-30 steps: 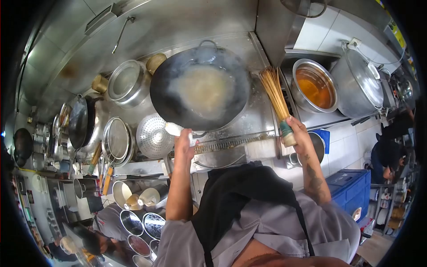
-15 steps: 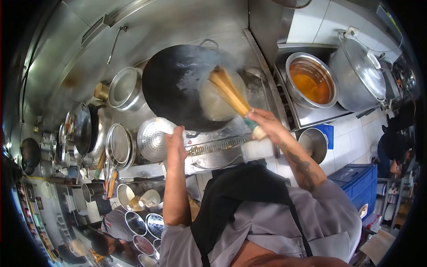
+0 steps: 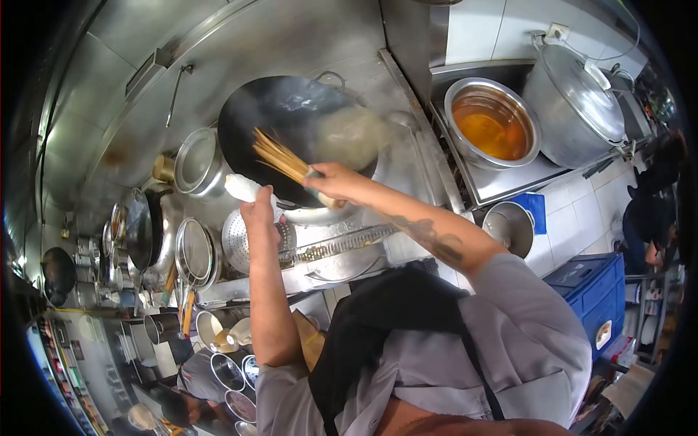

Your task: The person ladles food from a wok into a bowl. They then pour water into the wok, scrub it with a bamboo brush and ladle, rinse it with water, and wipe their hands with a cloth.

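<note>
A large black wok sits on the steel stove with steam rising from it. My right hand is closed round the bound end of a bamboo wok brush. The brush's splayed bristles reach over the near-left part of the wok. A folded white cloth is gripped in my left hand, by the wok's near-left rim. Whether the cloth also wraps the rim or a handle is hidden. Cloudy liquid shows as a pale blur at the wok's right side. Below my left hand lies a perforated strainer.
Right of the stove stand a steel bowl of orange liquid, a large lidded pot and a blue crate. A ladle lies behind. Round sieves and steel pans crowd the left. Another person is at lower left.
My right hand has swung the brush leftward across the wok, from the cloudy liquid to the near-left side. My left hand and the cloth have shifted slightly left.
</note>
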{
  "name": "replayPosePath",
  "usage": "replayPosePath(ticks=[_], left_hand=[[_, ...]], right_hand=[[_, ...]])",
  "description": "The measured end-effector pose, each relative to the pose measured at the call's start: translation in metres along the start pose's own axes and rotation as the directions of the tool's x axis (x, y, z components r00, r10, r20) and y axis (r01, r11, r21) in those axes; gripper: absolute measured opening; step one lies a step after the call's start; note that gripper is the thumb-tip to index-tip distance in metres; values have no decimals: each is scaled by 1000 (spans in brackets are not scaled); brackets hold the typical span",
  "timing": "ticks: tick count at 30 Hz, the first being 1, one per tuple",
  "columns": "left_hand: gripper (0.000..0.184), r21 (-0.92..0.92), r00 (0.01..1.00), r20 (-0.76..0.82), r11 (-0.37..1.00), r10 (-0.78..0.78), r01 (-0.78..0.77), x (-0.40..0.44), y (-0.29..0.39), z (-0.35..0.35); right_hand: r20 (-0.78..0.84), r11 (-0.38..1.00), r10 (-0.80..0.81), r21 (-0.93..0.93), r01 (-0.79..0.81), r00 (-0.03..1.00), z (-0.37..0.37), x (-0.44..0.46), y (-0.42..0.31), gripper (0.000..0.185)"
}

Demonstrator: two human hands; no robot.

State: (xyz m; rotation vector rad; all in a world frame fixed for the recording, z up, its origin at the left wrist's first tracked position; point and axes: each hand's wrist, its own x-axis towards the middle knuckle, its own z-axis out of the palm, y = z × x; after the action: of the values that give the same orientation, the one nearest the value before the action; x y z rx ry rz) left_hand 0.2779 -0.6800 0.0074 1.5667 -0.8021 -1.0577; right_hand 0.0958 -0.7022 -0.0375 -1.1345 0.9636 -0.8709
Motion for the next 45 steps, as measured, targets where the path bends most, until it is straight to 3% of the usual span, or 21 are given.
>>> replayPosePath(ticks=[5,10,14,16,18,20,21,26,27,28,30,32,34,35,37,38,39,40,42,43,45], left_hand=[[31,-10,998,22,998,65,-65,-6,7,8],[38,9,982,-10,982,188,-187,-23,22,14],[44,86,956,50,952,290,-293,-36,41,12],[45,139,887,81,876,455,-462,-40,49,15],[46,159,928,121,916,353,-370,-50,54,15],[47,285,751,150,699,643,-656,-40,41,17],[51,244,746,189,706,638,-665,-52,49,18],[54,278,716,179,664,674,-694,-64,53,22],[54,279,688,165,636,706,-720,-64,53,21],[50,202,739,156,711,656,-674,-62,51,19],[47,148,751,130,736,647,-660,-51,47,6],[45,178,859,53,841,510,-510,-21,20,-19],[45,137,956,-35,949,291,-284,-12,6,-45],[44,58,951,-47,951,307,-304,-4,-9,-59],[30,-59,925,-119,927,361,-370,17,-43,-72],[30,-60,926,-127,929,355,-364,18,-47,-80],[29,-79,984,-92,984,154,-162,18,-49,-88],[29,-93,998,-50,995,-49,44,20,-51,-95],[26,-121,989,-70,985,-133,124,31,-76,-96],[26,-217,975,-40,954,-220,206,29,-84,-92],[27,-306,948,-26,905,-317,294,26,-103,-82]], right_hand=[[9,988,132,-78,-131,991,3,38,-34,35],[-65,980,118,-155,-127,991,-9,52,-80,31],[-76,987,156,-39,-159,985,-41,54,-106,34],[-122,984,179,43,-176,976,-58,52,-111,35],[-69,972,186,161,-173,980,-81,52,-108,33],[-63,956,205,225,-186,977,-91,39,-109,33],[-64,957,203,223,-185,977,-90,33,-108,33],[-191,999,49,26,-45,980,-49,3,-85,31],[-92,997,30,-72,-37,995,-39,-6,-69,35],[10,985,22,-169,-19,1000,-29,-15,-44,40],[5,673,-492,-632,384,871,-11,-39,62,53],[190,668,-431,-590,454,882,-40,-91,105,64],[-1,506,-19,-862,9,1000,-97,-107,99,64],[-229,463,-80,-871,-167,970,-117,-106,90,63],[-343,361,-178,-895,-263,922,-168,-87,73,58],[-400,492,-183,-828,-269,898,-182,-79,63,58],[-457,615,-178,-743,-264,871,-186,-76,53,57],[-454,613,-178,-745,-262,873,-181,-81,45,57],[-476,674,-268,-714,-190,838,-167,-95,34,55],[-439,688,-401,-723,-52,804,-180,-92,77,55],[-511,772,-118,-587,-245,851,-153,-117,78,56]])
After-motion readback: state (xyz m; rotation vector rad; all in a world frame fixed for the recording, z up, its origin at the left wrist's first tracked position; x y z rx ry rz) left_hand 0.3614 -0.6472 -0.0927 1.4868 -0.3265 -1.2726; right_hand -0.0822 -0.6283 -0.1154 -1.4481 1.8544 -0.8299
